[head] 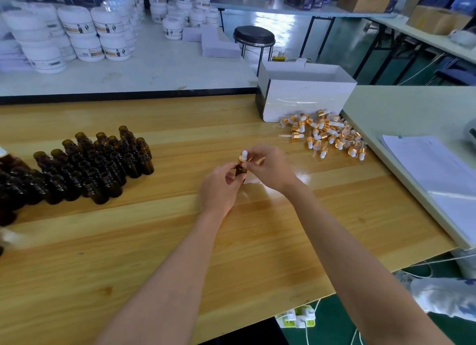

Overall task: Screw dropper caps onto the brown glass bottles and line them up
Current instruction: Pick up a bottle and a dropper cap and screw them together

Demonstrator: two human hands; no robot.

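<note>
My left hand [222, 187] grips a small brown glass bottle [241, 170] upright above the middle of the wooden table [154, 241]. A dropper cap [243, 158] with a gold collar and white bulb sits on the bottle's neck, and my right hand [270, 168] pinches that collar. Several uncapped brown bottles [85, 164] stand packed together at the left of the table. A loose pile of gold-and-white dropper caps [327, 134] lies at the right.
A white open box [306, 97] stands behind the cap pile. A lower pale table with a stack of paper [438, 169] adjoins on the right. White jars [85, 33] crowd the far table, beside a black stool [253, 35].
</note>
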